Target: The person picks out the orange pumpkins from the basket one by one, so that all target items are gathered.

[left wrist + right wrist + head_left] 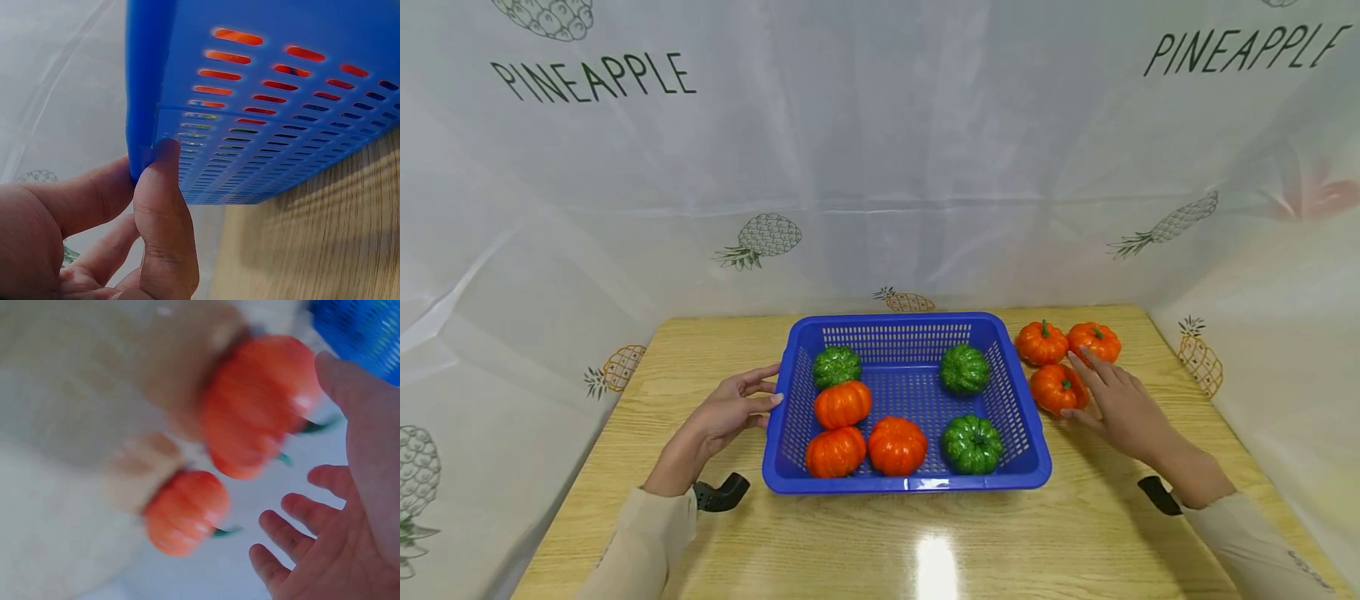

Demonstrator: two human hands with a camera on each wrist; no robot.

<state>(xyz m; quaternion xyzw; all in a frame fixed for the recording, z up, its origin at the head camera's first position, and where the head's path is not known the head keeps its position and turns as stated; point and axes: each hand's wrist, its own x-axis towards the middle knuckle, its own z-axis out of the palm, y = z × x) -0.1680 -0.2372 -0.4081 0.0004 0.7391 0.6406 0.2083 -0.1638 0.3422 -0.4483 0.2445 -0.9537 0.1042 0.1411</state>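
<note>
On the wooden tabletop (820, 542), before pineapple-printed sheeting (880, 167), sits a blue basket (820, 485).

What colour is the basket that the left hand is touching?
The basket is deep blue, shown best in the head view.

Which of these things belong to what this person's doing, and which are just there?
Likely part of the job:
Blue basket, its rim held by the left hand
Three orange pumpkins and three green pumpkins inside it
Three loose orange pumpkins outside, by the right hand

Probably just there:
Wooden table
Pineapple-print sheet around it
Black wrist gadgets
</note>
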